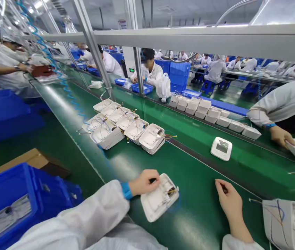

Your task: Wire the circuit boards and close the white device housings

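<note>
On the green work surface, an open white housing [151, 205] lies with its inside facing up, showing wires and small parts. My left hand [146, 182] is at its upper left edge, fingers curled and closed; what they grip, if anything, is hidden. Farther right, my right hand [228, 198] rests above the green surface, its thumb and fingers pinched together, with nothing I can make out between them. A stack of white housings with loose wires [277, 218] stands to the right of that hand.
Several wired white housings [152, 137] are stacked ahead. A white device with a screen [221, 148] lies on the green belt, with rows of white units [222, 121] beyond. At the right, a co-worker's hand [280, 135] holds another device. A blue bin [30, 184] stands at left.
</note>
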`<state>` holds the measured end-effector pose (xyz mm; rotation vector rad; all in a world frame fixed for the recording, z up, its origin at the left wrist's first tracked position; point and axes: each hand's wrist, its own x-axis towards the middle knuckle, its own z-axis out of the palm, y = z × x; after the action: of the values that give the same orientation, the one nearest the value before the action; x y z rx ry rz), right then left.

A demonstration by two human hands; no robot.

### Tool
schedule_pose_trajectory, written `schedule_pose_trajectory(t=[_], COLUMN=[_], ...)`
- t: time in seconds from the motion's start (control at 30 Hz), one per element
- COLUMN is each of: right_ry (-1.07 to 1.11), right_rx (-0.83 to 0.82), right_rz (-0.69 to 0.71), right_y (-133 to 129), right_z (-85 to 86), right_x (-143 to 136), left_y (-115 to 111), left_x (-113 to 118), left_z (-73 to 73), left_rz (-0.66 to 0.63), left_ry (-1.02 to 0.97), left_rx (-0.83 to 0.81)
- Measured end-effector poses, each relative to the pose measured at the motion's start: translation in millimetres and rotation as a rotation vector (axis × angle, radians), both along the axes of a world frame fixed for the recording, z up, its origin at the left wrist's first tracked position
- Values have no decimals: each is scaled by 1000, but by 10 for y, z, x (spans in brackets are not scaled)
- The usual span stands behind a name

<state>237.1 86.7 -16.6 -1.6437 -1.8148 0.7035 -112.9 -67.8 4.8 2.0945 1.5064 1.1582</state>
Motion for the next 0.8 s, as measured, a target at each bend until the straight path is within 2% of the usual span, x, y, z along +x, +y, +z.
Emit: schedule_pose_trajectory(t=[0.07, 0.1, 0.13, 0.17, 0.2, 0.3, 0.4, 0.5, 0.63, 0.7, 0.8], right_ry=[-10, -16, -23, -32, -41, -68, -76, -75, -69, -64, -55], right_rx=[1, 3, 3, -1, -9, -34, -27, -6, -9, -8, -7], right_rz=[-6, -7, -8, -11, -14, -30, -21, -4, -4, -5, -6], right_y=[3, 4, 4, 3, 4, 10, 19, 23, 21, 17, 10], right_z=[-4, -4, -5, -5, -5, -8, -13, -12, 4, 16, 29], right_x=[3, 5, 8, 11, 14, 23, 27, 27, 24, 20, 10], left_y=[-251, -362, -466, -561, -645, -799, -796, -696, -527, -449, -358], left_x=[-354, -503, -623, -707, -758, -785, -882, -1191, -1601, -1676, -1660], left_z=[97, 140, 171, 186, 183, 76, -97, -209, -227, -223, -227], left_rz=[39, 102, 252, 369, 432, 498, 565, 694, 824, 839, 840], left_ry=[45, 81, 173, 241, 315, 512, 594, 578, 567, 557, 515], left_rx=[-25, -34, -34, -37, -53, -118, -144, -131, -144, -144, -145])
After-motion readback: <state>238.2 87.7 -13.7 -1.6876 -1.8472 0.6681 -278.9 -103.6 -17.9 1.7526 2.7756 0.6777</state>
